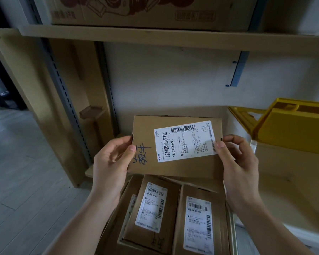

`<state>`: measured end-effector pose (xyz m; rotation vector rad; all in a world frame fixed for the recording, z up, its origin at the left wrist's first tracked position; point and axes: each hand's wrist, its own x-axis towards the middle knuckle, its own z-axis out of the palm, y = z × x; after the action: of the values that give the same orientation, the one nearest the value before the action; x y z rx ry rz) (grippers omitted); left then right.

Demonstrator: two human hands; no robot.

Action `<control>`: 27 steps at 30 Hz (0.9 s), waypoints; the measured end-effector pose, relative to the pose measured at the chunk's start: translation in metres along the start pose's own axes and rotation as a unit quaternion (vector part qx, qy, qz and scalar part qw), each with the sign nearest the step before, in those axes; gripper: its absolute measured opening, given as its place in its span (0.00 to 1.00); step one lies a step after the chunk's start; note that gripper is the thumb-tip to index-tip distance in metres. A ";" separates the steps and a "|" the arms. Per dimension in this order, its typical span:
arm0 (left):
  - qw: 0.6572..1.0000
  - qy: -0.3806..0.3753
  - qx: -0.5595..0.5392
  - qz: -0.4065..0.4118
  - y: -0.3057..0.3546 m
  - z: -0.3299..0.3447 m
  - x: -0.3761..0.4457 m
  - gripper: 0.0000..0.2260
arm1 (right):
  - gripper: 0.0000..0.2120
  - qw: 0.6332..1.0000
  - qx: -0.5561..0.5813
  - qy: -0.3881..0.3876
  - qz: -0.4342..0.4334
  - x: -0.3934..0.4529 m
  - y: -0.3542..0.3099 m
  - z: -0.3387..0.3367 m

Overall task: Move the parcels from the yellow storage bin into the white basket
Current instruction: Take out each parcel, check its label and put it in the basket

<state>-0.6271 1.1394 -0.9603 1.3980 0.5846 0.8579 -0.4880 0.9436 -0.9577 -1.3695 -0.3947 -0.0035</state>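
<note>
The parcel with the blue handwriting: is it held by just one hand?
No. The left hand grips its left edge and the right hand its right edge, holding the parcel up.

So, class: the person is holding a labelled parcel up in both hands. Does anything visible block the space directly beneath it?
Yes. The held parcel, gripped at its side edges by the left hand and right hand, hangs over other labelled parcels packed side by side directly below. No white basket is recognisable in this view, so the route to it cannot be judged.
</note>
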 end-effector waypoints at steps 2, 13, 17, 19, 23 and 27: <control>1.000 -0.001 0.004 0.000 0.000 0.001 -0.001 0.10 | 0.03 1.000 -0.001 0.006 0.005 0.000 -0.002 -0.001; 0.999 0.026 -0.016 -0.027 0.000 0.003 -0.002 0.12 | 0.17 0.989 -0.012 -0.098 0.107 -0.001 -0.003 -0.013; 0.985 0.048 -0.139 -0.092 0.001 0.003 0.000 0.17 | 0.23 0.975 -0.006 -0.175 0.136 -0.001 -0.008 -0.015; 0.973 0.030 -0.201 -0.113 0.002 0.004 -0.002 0.21 | 0.25 0.974 0.004 -0.179 0.142 -0.003 -0.010 -0.013; 0.973 -0.006 -0.207 -0.104 -0.003 0.011 -0.010 0.29 | 0.22 0.967 0.043 -0.189 0.163 -0.011 -0.010 -0.004; 0.990 0.010 -0.109 -0.085 -0.008 0.015 -0.016 0.18 | 0.17 0.963 0.008 -0.208 0.171 -0.017 -0.009 0.002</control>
<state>-0.6233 1.1177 -0.9683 1.1267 0.5970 0.7747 -0.5069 0.9400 -0.9536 -1.4053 -0.5006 0.5797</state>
